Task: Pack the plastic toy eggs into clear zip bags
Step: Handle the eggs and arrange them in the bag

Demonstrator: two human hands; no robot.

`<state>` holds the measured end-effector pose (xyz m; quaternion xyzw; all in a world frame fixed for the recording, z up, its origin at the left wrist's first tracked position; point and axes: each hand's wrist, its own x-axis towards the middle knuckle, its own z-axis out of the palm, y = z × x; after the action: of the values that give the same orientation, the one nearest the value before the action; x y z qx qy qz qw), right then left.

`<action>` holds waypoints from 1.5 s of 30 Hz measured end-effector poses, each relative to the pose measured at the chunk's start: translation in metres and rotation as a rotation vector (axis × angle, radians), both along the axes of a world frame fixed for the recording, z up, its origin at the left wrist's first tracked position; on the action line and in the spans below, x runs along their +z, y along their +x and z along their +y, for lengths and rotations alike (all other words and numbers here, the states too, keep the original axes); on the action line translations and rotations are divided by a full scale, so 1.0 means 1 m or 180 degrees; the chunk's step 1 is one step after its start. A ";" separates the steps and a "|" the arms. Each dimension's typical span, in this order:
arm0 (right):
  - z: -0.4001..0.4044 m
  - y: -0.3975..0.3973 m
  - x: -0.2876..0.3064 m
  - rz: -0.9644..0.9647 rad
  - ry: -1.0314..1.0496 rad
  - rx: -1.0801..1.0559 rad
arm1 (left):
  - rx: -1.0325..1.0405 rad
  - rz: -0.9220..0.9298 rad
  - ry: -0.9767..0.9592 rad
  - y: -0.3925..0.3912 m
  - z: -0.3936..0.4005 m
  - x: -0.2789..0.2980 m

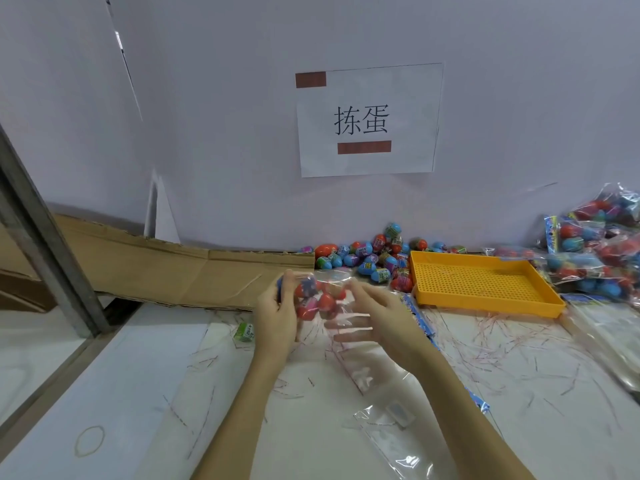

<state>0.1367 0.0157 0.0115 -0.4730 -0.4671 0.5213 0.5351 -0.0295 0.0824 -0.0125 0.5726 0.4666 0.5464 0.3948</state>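
A clear zip bag (325, 299) holding several red and blue toy eggs hangs above the white table between my hands. My left hand (277, 313) grips the bag's left side, fingers curled round the eggs inside. My right hand (374, 313) is at the bag's right side with its fingers stretched out flat behind the plastic. A heap of loose toy eggs (374, 254) lies against the back wall. Another empty clear bag (391, 434) lies flat on the table near my right forearm.
An orange perforated tray (485, 282) sits at the right. Filled bags of eggs (595, 244) pile up at the far right. A single green egg (244, 332) lies left of my left wrist. Cardboard (173, 268) lines the back left. A rubber band (89, 441) lies front left.
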 end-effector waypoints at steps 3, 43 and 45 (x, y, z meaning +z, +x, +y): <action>-0.001 0.006 -0.001 -0.0396 0.0002 0.0239 | 0.0251 0.0055 0.0201 -0.007 0.005 0.001; 0.000 0.046 0.001 0.1900 0.0210 -0.0882 | -0.2102 0.1949 0.0330 0.016 -0.018 -0.008; 0.002 0.044 0.000 0.1595 0.0113 -0.1085 | -0.1627 0.2242 0.0641 0.012 -0.013 -0.010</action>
<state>0.1810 0.0181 0.0113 -0.3918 -0.2435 0.5161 0.7217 -0.0174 0.0696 -0.0225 0.8563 0.3606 0.2457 0.2765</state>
